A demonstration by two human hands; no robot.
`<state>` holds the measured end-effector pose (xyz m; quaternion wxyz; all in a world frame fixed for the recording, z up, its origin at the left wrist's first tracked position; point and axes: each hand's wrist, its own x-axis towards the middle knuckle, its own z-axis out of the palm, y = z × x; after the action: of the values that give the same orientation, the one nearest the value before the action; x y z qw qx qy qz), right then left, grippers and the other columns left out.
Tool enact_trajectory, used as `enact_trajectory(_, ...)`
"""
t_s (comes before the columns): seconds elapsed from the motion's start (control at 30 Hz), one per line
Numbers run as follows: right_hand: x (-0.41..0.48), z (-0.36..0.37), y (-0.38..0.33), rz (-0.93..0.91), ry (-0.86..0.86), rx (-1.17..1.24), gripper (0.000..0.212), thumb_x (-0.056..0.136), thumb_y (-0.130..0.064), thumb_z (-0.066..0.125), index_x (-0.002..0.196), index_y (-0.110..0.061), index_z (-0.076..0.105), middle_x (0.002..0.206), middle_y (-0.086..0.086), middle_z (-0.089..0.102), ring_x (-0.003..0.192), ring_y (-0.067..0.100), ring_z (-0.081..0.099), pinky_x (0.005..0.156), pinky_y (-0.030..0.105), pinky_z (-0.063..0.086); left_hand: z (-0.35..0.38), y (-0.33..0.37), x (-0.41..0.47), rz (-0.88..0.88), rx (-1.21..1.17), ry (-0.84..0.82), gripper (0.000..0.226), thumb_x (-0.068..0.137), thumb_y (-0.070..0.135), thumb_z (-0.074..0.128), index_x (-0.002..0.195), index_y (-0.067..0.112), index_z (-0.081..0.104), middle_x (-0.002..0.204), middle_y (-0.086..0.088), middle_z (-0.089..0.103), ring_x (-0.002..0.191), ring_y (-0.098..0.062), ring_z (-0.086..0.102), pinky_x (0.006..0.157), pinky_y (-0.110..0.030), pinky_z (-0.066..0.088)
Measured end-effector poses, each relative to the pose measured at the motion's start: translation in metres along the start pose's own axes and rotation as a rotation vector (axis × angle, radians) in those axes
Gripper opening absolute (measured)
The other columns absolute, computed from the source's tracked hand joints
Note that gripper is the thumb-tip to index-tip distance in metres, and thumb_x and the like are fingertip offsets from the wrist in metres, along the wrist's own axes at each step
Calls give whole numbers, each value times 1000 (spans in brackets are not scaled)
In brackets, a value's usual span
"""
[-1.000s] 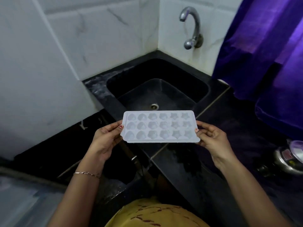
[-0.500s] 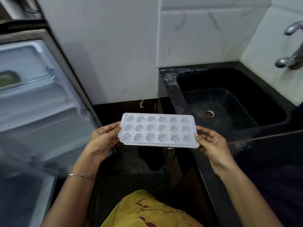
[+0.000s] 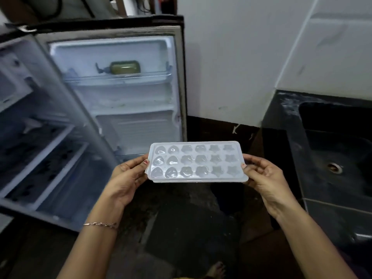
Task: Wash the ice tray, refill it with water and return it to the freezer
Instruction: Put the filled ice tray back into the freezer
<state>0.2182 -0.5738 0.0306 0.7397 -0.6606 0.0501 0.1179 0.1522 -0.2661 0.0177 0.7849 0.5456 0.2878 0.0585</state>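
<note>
A white plastic ice tray point(image 3: 196, 161) with several heart, flower and star moulds is held level in front of me; water glints in its cells. My left hand point(image 3: 128, 178) grips its left short edge and my right hand point(image 3: 263, 178) grips its right short edge. Behind the tray stands the open fridge door point(image 3: 124, 93), its inner shelves facing me. The fridge interior point(image 3: 34, 150) with wire racks lies to the left, blurred. The black sink point(image 3: 334, 150) is at the right.
A green bottle point(image 3: 124, 67) lies on the door's top shelf. A white wall point(image 3: 231, 57) stands between the fridge door and the black counter point(image 3: 281, 109). Dark floor is below the tray, with my foot point(image 3: 216, 269) at the bottom edge.
My view has swung left from the sink to the open fridge. Both hands have kept the tray level between them the whole time.
</note>
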Motion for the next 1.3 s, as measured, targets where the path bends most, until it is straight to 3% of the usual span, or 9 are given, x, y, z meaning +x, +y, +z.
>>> enact_trajectory(0.3,-23,93,4,31,-235,-15,26,89,-8,65,114,-12,66,100,8,75,93,18,72,69,23,57,-103,14,-65,55,-77,194,19,89,4,62,105,7,69,84,-2,76,71,-9,71,64,-19,58)
enact_trajectory(0.57,-20,167,12,107,-398,-66,24,89,-5,65,113,-8,66,97,10,75,88,17,73,62,20,55,-166,19,-101,80,-171,400,18,89,3,62,105,6,69,82,0,76,70,-8,70,61,-19,58)
enact_trajectory(1.07,80,293,-18,168,-839,-176,16,90,1,61,104,-3,66,84,6,76,75,13,72,62,20,56,-180,29,-89,268,-386,793,18,89,1,61,103,7,69,83,-2,76,72,-9,70,57,-20,56)
enact_trajectory(1.3,120,350,-30,192,-972,-211,17,89,8,58,102,0,66,80,7,74,65,9,70,61,19,57,-178,47,-64,314,-435,917,16,90,-1,59,101,6,68,76,0,75,62,-5,69,53,-17,54)
